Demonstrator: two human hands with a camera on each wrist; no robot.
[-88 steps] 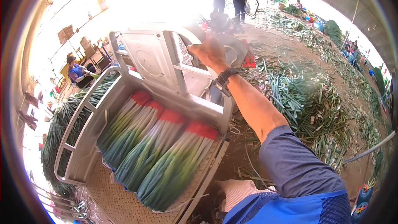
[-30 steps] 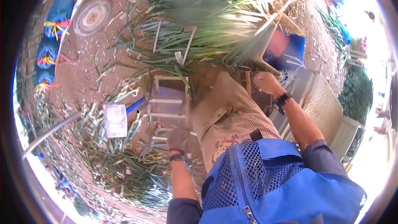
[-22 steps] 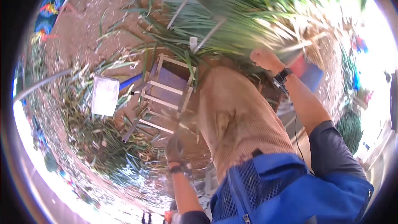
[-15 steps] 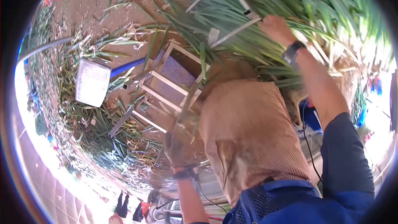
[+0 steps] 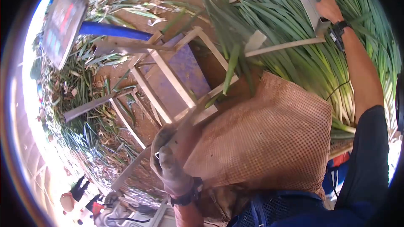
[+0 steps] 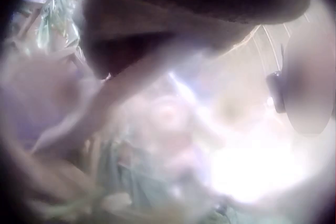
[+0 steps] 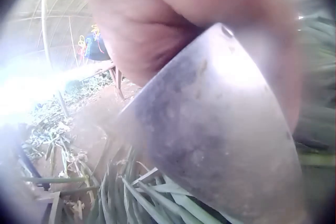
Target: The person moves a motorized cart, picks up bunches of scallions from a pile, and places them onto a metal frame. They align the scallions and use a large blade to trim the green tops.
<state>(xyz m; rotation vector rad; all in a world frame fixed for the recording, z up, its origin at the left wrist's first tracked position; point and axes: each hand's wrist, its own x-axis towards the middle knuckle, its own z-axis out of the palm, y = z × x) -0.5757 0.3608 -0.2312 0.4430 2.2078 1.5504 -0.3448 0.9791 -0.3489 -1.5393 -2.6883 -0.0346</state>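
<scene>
Over the purple scale platform stands a rack of thin metal bars. The gloved left hand grips one of its bars near the person's lap; the left wrist view shows the dark glove round a blurred bar. At the upper right, the bare right hand holds the edge of a flat metal piece joined to two bars above the green onions. Close up in the right wrist view, the hand has curled fingers against the shiny metal.
The scale's display stands on a blue pole at the left. Leaf scraps litter the ground. A brown mesh cloth covers the person's lap, and a blue and red container sits at the lower right.
From beside the lap, the right hand has moved up and right onto the metal piece. The left hand stays at the bar. The rack and scale appear larger, and the display lies further up and left.
</scene>
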